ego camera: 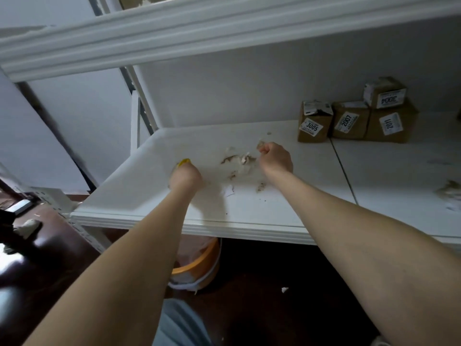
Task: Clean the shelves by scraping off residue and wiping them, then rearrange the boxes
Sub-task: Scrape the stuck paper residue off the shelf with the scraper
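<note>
Spread across the middle of the white shelf point(149, 171): a patch of residue point(239, 163), brown streaks mixed with curled pale flakes, a few dark crumbs trailing toward the front edge.

Reaches in over the front edge with both bare arms. Grips a yellow-handled tool point(184, 161) in the left hand point(185, 177), fingers wrapped tight round it, fist low over the board just left of the patch. Shows only the yellow end past the knuckles; working end hidden, so cannot tell whether it meets the shelf. Curls the right hand point(275, 158) into a fist at the far right side of the patch and pinches a pale scrap point(260, 145) at the fingertips; cannot tell whether the scrap is free of the board.

Farther back and to the right, against the rear wall: four brown boxes with white number labels. Three in a row on the shelf, side by side and touching: box 3005 point(314, 123), box 2007 point(349, 121), box 2011 point(391, 126). Stacked on box 2011: box 3004 point(385, 93), its label upside down.

Right of the hands, a dark seam point(341, 166) between two shelf boards. Beyond it, near the right edge of view, a second smear point(449, 191) of brown and white.

Overhead, an upper shelf point(174, 28) with a moulded white front.

Under the shelf, a bucket point(199, 263) with an orange rim and a pale liner, on a dark floor point(249, 308); near it, a small white fleck point(284, 289).
</note>
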The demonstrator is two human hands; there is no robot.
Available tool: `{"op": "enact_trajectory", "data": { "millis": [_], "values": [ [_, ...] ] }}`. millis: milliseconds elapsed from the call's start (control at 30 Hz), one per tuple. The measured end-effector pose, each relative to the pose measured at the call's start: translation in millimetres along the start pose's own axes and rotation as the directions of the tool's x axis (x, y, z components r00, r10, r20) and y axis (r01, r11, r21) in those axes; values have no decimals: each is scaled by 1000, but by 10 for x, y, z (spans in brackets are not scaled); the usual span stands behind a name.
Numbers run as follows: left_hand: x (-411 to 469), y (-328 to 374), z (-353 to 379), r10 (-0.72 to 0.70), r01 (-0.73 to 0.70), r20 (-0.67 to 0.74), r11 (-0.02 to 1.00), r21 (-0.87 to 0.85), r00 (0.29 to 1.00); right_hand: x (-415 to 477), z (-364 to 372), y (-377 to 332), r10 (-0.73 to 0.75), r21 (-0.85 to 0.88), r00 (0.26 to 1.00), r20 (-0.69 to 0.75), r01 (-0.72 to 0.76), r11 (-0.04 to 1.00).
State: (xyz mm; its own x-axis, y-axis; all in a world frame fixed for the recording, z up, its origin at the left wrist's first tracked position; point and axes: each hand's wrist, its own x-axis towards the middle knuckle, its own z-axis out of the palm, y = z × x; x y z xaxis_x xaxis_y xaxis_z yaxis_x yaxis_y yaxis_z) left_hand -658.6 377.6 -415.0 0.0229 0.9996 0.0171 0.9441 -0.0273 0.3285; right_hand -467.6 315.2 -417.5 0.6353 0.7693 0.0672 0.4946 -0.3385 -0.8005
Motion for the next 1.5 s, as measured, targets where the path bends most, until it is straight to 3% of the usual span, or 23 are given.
{"op": "enact_trajectory", "data": {
  "millis": [233, 300, 467, 600, 700, 900, 1000, 1100, 1167, 1267, 1333, 1400, 1500],
  "values": [
    [-273, 565, 95, 247, -247, 167, 969, -19, 954, 38, 39, 57, -4, -3, 1000, 13, 4, 1000],
    [-179, 628, 25, 268, -255, 188, 963, -90, 945, 47, 52, 43, -13, -2, 1000, 16, 13, 1000],
    [275, 478, -35, 151, -156, -55, 983, -100, 987, 185, -15, 101, -33, -29, 999, -24, 32, 999],
    [524, 430, 34, 86, -89, -88, 996, -31, 992, 339, -25, 225, -44, -61, 998, -38, 41, 997],
    [684, 427, 140, 94, -96, -37, 994, -47, 995, 438, -59, 344, -17, -64, 999, -42, 14, 998],
    [586, 610, 297, 288, -284, 129, 958, -49, 949, 526, -117, 508, 55, -46, 997, -60, -58, 997],
    [407, 678, 257, 404, -378, 208, 913, -154, 891, 488, -65, 474, 56, -33, 996, -66, -58, 998],
    [304, 664, 119, 453, -373, 335, 886, -277, 826, 433, -35, 414, 43, -20, 997, -66, -44, 999],
    [286, 645, -8, 472, -373, 348, 872, -315, 810, 390, -44, 375, 34, -12, 997, -72, -34, 999],
    [392, 537, -34, 409, -358, 106, 876, -323, 906, 342, -86, 357, 42, 0, 997, -72, -42, 999],
    [491, 435, 1, 308, -303, -16, 925, -231, 951, 333, -126, 373, 48, -5, 996, -74, -49, 999],
    [528, 341, 22, 184, -185, -24, 979, -87, 983, 336, -153, 392, 56, -13, 996, -74, -57, 998],
    [473, 307, 98, 117, -115, 55, 992, -43, 992, 339, -181, 435, 66, -19, 995, -74, -67, 998]
  ]
}}
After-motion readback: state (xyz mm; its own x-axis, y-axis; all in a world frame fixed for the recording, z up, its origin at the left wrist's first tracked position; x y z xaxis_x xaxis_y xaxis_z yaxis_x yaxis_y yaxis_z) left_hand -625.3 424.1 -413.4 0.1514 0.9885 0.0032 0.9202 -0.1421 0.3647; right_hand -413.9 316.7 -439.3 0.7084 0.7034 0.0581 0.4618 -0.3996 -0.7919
